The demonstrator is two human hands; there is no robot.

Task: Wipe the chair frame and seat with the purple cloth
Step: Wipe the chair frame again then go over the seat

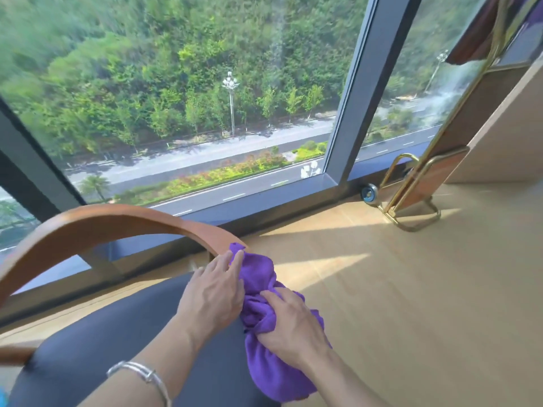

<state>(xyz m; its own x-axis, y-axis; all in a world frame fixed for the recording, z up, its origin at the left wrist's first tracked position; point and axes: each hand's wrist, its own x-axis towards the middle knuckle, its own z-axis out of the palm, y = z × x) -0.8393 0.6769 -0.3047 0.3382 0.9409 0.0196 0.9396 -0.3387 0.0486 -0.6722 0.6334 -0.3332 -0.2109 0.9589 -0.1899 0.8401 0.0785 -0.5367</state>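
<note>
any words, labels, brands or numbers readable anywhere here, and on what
None: no text can be read here.
The purple cloth, the chair frame, the seat and the bracelet bear no label or print.
The round fitting by the window is too blurred to show any marking.

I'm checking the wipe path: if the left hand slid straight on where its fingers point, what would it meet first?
Probably the end of the curved brown wooden chair frame, just past the bunched purple cloth under the left hand; depth is unclear.
</note>
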